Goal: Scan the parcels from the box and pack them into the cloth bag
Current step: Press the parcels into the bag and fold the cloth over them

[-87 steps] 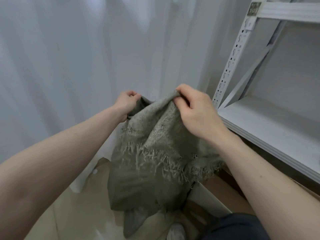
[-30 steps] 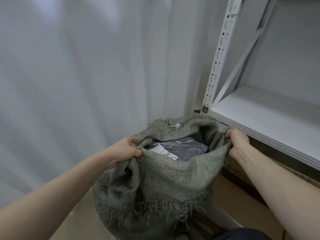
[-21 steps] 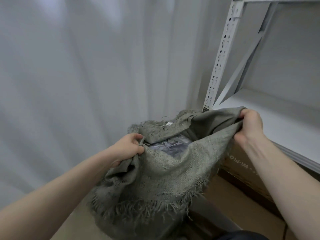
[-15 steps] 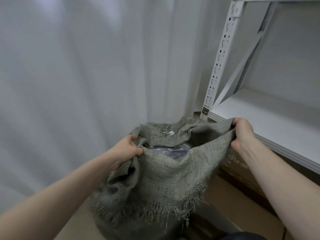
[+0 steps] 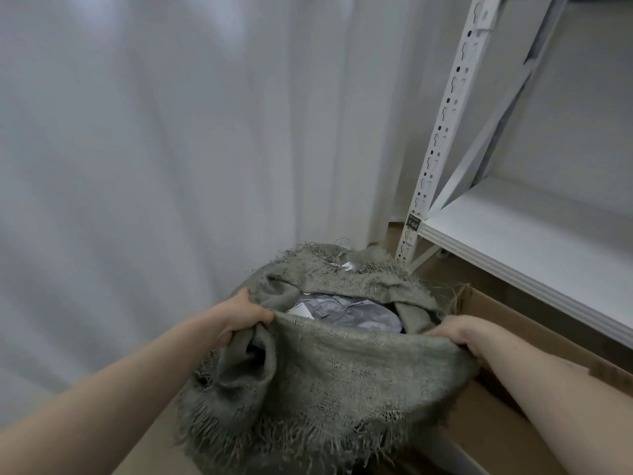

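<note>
A grey-green burlap cloth bag (image 5: 342, 371) with frayed edges stands in front of me, its mouth spread wide. Inside lies a grey plastic parcel (image 5: 356, 311) with a white label at its left end. My left hand (image 5: 239, 315) is clenched on the bag's rim at the left. My right hand (image 5: 459, 332) grips the rim at the right, its fingers curled into the fabric. A brown cardboard box (image 5: 507, 323) sits just right of the bag, mostly hidden by my right arm.
A white metal shelving rack (image 5: 520, 241) stands at the right, its perforated upright (image 5: 445, 132) just behind the bag. A pale curtain (image 5: 171, 149) hangs behind and to the left. The floor is tan.
Both hands have lowered the bag and pulled its rim apart, so the mouth is wider and the grey parcel shows more. My right hand dropped from shelf height to beside the box.
</note>
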